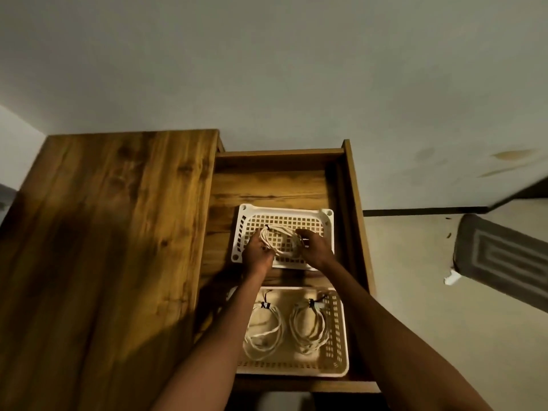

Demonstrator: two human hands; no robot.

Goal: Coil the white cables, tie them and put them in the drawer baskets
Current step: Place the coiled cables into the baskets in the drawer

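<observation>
With 2 tied coils (262, 330) already lying in the near basket (341, 351), this looks like the placing step for a 3rd coiled white cable (280, 240), which the left hand (257, 256) and right hand (315, 250) grip from either side, fingers curled, over the far basket (326, 216) in the open drawer (353, 185), so next comes lowering and letting go.

Home room, likely bedroom or living room. Wooden desk top (112, 232) at left, grain visible, with open wooden drawer (354, 203) at right. Two white plastic baskets in drawer, far basket (284, 213) and near basket (341, 336), as household storage. Plain pale wall (267, 69) behind with some stains. Light floor (415, 277) at right, grey patterned mat (504, 259) on it.
</observation>
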